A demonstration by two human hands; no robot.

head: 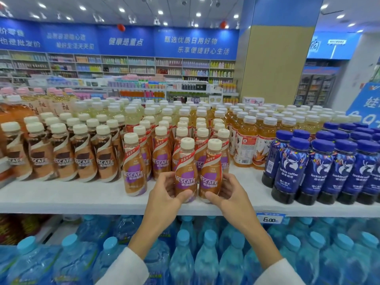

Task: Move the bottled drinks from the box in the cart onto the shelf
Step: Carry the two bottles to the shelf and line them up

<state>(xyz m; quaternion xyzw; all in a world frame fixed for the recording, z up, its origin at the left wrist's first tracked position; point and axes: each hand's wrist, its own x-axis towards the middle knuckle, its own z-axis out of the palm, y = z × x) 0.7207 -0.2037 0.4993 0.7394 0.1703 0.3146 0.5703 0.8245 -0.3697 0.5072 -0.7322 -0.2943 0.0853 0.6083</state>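
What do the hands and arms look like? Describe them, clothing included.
Left hand and right hand are bare: no gloves, rings or watch show. A plain white left sleeve and right sleeve end short of the wrists.

A shop: stocked drink shelves (102, 200), price tag (270, 218).

Front bottles (186, 171) partly hidden by fingers (164, 178); far shelves (144, 66) blurred.

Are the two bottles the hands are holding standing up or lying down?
Standing up. The left hand and right hand each grip a Nescafe bottle, caps on top, bottoms on the white shelf.
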